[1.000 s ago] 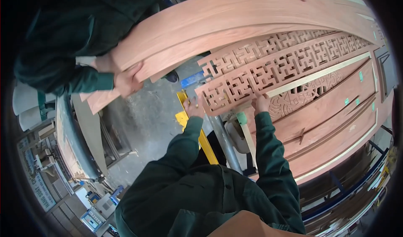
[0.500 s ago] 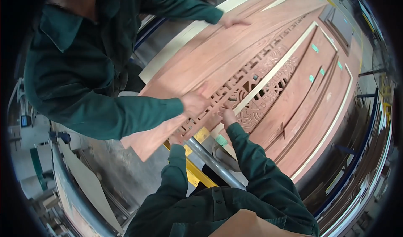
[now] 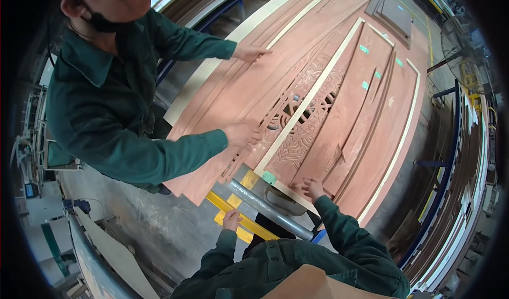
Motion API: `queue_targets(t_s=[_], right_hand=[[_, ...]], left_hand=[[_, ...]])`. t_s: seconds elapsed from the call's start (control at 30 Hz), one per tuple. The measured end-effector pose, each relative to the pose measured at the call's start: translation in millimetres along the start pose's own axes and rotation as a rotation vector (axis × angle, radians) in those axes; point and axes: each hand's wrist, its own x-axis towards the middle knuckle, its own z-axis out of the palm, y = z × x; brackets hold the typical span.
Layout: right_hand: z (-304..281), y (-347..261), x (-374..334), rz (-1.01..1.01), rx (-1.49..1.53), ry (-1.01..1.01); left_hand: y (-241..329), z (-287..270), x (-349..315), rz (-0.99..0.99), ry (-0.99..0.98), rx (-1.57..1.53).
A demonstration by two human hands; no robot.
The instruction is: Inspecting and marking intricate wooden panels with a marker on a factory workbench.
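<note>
My right hand (image 3: 309, 188) lies flat, fingers spread, on the near end of the reddish carved wooden panel (image 3: 318, 113) — pressing on the edge, not gripping anything. The panel stretches away from me up and to the right, resting on other long reddish boards, with a pale wood strip (image 3: 313, 95) running along its length beside the pierced fretwork carving (image 3: 297, 108). Small green tape tabs (image 3: 363, 49) dot the plainer boards to the right.

My left hand (image 3: 231, 220) is lower and apart from the panel, sitting at the yellow metal bar (image 3: 241, 214) just beside the grey steel roller (image 3: 268, 209); I can't tell whether it's closed on the bar or just resting there. The roller runs across under the panel's near end.

Across from me, on my left, a co-worker in a dark green jacket (image 3: 111, 113) leans over the stack. One co-worker's hand (image 3: 241, 134) is open against the edge of the fretwork, and the other hand (image 3: 252, 52) is laid flat farther up on the long boards (image 3: 238, 87) — both palms down. Grey concrete floor (image 3: 148, 225) shows below the stack, and more timber strips are racked along the right rim (image 3: 466, 156).
</note>
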Motion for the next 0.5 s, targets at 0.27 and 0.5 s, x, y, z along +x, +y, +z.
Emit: queue_targets(t_s=[0.27, 0.5], right_hand=[[-31.0, 68.1, -60.2, -0.093, -0.178, -0.048], [-69.5, 109.9, -64.6, -0.373, -0.39, -0.06]], left_hand=[[-32.8, -62.8, -40.8, -0.13, -0.173, 0.062], [-164.7, -155.4, -44.8, -0.159, 0.037, -0.003]])
